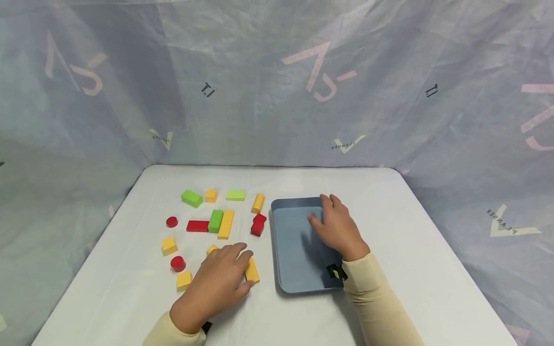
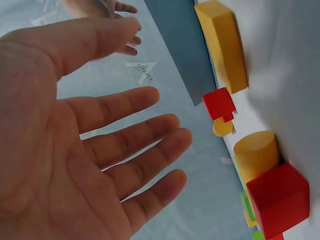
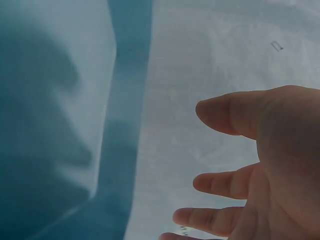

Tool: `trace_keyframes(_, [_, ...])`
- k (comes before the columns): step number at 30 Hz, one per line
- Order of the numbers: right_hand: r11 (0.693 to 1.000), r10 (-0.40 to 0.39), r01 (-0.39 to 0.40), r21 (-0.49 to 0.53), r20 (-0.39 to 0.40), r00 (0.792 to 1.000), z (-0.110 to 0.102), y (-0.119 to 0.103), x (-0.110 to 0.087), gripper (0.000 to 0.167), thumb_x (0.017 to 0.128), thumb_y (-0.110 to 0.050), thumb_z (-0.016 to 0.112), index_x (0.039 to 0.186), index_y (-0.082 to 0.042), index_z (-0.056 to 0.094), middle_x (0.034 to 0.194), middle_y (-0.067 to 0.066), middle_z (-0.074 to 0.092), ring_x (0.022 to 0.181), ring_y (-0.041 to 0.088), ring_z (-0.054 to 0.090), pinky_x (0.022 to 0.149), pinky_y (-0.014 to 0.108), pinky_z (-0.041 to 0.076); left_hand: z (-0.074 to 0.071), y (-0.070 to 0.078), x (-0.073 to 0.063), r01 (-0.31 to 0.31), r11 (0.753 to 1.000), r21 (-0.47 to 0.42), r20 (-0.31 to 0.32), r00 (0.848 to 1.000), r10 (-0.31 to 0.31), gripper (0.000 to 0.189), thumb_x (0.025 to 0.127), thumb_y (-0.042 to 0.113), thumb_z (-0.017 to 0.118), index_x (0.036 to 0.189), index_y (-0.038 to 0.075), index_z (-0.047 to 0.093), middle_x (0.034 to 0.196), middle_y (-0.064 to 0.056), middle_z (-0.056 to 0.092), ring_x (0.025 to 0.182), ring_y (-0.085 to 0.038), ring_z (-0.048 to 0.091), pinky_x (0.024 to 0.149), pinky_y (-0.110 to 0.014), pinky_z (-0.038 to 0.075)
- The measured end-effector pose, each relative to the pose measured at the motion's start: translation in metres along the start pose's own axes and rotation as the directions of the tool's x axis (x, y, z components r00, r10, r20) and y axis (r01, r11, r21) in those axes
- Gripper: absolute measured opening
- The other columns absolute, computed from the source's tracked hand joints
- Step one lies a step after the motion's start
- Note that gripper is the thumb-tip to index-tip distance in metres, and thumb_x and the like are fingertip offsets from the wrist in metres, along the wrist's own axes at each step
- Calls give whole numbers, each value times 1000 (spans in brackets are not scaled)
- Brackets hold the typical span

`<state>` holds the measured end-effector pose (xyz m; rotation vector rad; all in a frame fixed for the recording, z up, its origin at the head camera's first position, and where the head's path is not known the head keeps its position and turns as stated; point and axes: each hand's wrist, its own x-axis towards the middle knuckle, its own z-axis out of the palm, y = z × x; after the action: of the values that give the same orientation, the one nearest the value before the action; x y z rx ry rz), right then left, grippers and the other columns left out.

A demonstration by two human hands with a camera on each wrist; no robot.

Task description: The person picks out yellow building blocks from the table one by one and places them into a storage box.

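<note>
My left hand hovers over the blocks at the front left, fingers spread and nothing in its grasp. Beside its thumb and fingertips lies a yellow rectangular block, partly covered by the hand in the head view. The left wrist view shows a red block and a yellow cylinder below the open palm. Above the right part of a blue-grey tray is my right hand, its fingers loosely extended and holding nothing. Its shadow falls on the tray floor, and the tray wall appears in the right wrist view.
Farther back on the white table lie green blocks, yellow pieces and a flat red block. Two red pieces sit close to the tray's left wall. At the left are a red disc and a red cylinder.
</note>
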<state>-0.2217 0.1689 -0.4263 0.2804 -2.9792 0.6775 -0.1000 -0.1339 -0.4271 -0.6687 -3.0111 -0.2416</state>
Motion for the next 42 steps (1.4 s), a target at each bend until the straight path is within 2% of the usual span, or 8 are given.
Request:
trace_keyframes(10, [999, 33, -35, -39, -31, 999, 17, 10, 4, 75, 100, -39, 62, 158, 1, 34, 155, 32, 39, 131, 55, 51, 98, 65, 49, 9, 1, 4, 28, 1000, -9, 62, 998, -28, 68, 84, 51, 81, 137, 12, 63, 143, -11, 58, 130, -30, 56, 110, -53, 45])
trace_keyframes(18, [996, 69, -72, -60, -38, 997, 29, 18, 1, 75, 99, -32, 62, 158, 1, 32, 149, 33, 43, 127, 54, 53, 96, 64, 50, 16, -5, 5, 45, 999, -2, 67, 997, -45, 71, 80, 52, 84, 136, 12, 65, 141, -10, 59, 127, -29, 57, 106, -52, 48])
trace_keyframes(23, [995, 76, -79, -63, -48, 996, 30, 20, 2, 75, 97, -30, 62, 158, 2, 32, 148, 34, 44, 124, 53, 55, 94, 64, 50, 19, -6, 9, 29, 999, -15, 65, 998, -28, 72, 79, 52, 85, 135, 12, 65, 140, -10, 60, 126, -30, 58, 106, -52, 48])
trace_keyframes(26, [994, 84, -86, -71, -38, 996, 29, 22, 2, 76, 97, -29, 62, 157, 7, 32, 148, 35, 43, 123, 54, 56, 94, 63, 51, 23, -5, 11, 23, 999, -22, 64, 998, -22, 72, 79, 52, 85, 135, 12, 65, 138, -11, 61, 125, -30, 58, 105, -52, 49])
trace_keyframes(34, [990, 115, -114, -78, 9, 993, 28, 25, 4, 79, 98, -29, 60, 153, 18, 28, 150, 39, 42, 128, 54, 55, 101, 61, 49, 29, -4, 14, 8, 1000, -23, 75, 997, -6, 70, 81, 51, 84, 135, 11, 64, 136, -11, 62, 123, -29, 58, 105, -51, 49])
trace_keyframes(42, [990, 122, -120, -73, 30, 992, 30, 22, 4, 81, 97, -29, 61, 153, 18, 27, 149, 39, 42, 127, 53, 56, 101, 60, 50, 31, -3, 15, -25, 1000, 1, 61, 998, 24, 60, 84, 47, 83, 130, 12, 67, 131, -9, 65, 121, -27, 60, 100, -49, 50])
